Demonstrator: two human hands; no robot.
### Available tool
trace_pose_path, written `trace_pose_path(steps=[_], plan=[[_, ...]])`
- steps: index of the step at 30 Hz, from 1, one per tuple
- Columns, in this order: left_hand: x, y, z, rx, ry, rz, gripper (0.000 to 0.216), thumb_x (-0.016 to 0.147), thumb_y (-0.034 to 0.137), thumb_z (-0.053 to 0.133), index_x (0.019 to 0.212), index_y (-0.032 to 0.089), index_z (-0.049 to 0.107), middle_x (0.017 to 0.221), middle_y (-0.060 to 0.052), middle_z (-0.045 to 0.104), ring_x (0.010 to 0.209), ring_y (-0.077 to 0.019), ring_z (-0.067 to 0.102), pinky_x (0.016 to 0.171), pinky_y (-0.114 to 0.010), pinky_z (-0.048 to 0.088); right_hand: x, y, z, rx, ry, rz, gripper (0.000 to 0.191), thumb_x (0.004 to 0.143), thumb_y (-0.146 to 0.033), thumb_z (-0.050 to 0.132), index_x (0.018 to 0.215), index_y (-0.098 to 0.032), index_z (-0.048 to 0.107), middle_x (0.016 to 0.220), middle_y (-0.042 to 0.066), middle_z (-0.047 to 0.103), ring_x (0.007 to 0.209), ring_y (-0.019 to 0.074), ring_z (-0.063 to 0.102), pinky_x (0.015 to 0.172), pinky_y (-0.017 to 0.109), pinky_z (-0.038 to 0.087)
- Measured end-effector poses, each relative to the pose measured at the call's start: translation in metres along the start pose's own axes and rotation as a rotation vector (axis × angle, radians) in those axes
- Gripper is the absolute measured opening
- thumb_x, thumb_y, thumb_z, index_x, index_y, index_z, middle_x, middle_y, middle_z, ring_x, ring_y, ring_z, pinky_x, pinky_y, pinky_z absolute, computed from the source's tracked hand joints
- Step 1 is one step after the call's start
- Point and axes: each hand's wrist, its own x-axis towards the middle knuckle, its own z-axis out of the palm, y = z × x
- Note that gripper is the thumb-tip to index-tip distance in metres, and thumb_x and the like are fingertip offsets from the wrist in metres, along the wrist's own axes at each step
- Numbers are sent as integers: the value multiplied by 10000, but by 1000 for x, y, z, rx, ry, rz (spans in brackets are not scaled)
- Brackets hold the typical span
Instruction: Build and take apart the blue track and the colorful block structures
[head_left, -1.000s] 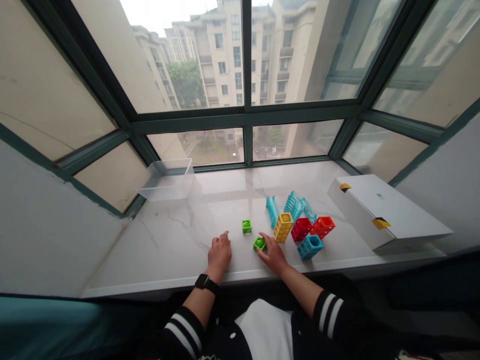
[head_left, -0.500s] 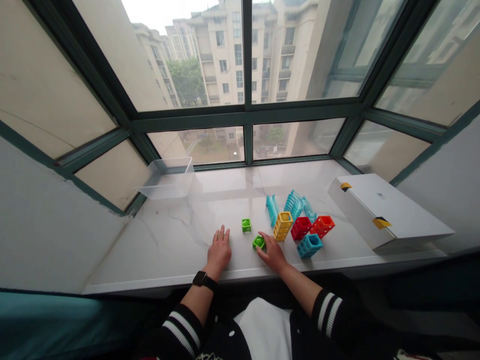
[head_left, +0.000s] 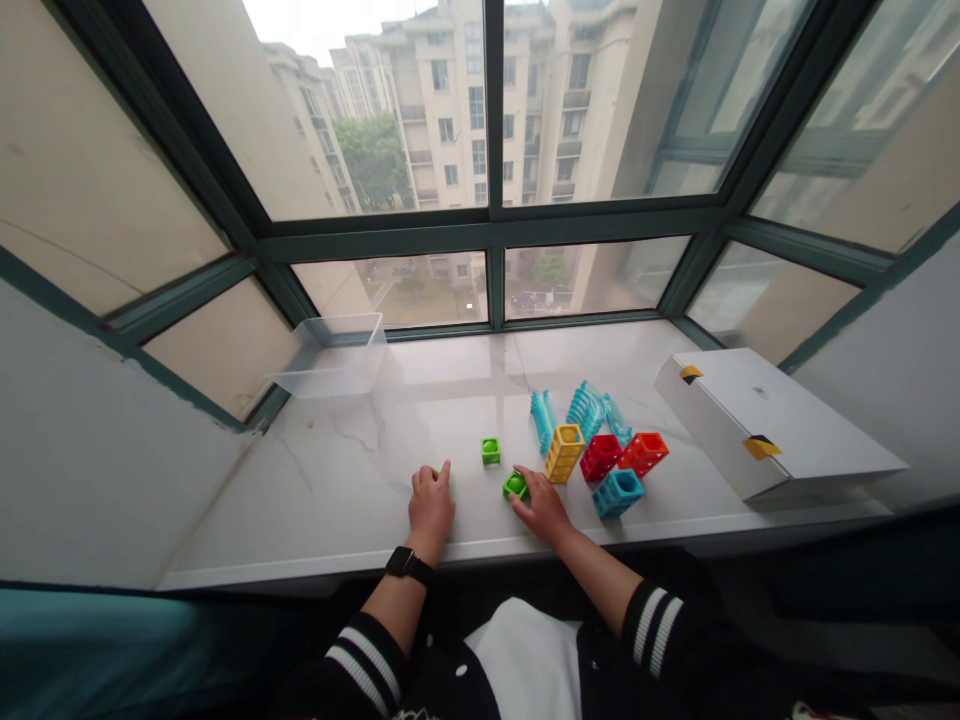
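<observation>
A pale windowsill (head_left: 337, 490) carries a white box (head_left: 795, 410) at right and a clear bin (head_left: 334, 384) at back left. The left hand (head_left: 431, 506) has curled fingers, its grip's contents impossible to tell. The right hand (head_left: 544, 508), near a yellow block stack (head_left: 564, 455), has its grip narrowed around one green cube (head_left: 514, 486); a second green cube (head_left: 490, 451) sits farther back.

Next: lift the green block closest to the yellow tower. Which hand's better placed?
Right hand, likely: it has that green block between thumb and finger. The left hand is apart, off to its left.
</observation>
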Motion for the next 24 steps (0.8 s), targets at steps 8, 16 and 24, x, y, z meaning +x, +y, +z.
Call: trace_pose_path(steps=[8,16,24], plan=[[-1,5,3,63,84,-10,563,924,168,568,1486,148,582,1448,-210,521,1470,-406,345,1097,-511,513,1,-4,-3,-8,-2,1,520,942,-337,601,1445,-213,559,1239,120,698,1128,291,650,1036,475,543],[-2,8,2,123,84,-81,548,904,254,615,1442,146,620,1627,-238,408,1539,-486,273,1142,-620,415,1,-3,-3,4,1,-2,530,940,-326,611,1452,-203,549,1266,127,687,1153,293,640,1053,478,537],[0,9,-4,95,79,-101,510,884,250,639,1382,136,646,1584,-241,414,1540,-474,286,1196,-640,332,2,-4,-3,-6,0,-8,525,936,-329,617,1446,-221,559,1251,122,697,1153,292,649,1041,477,545]])
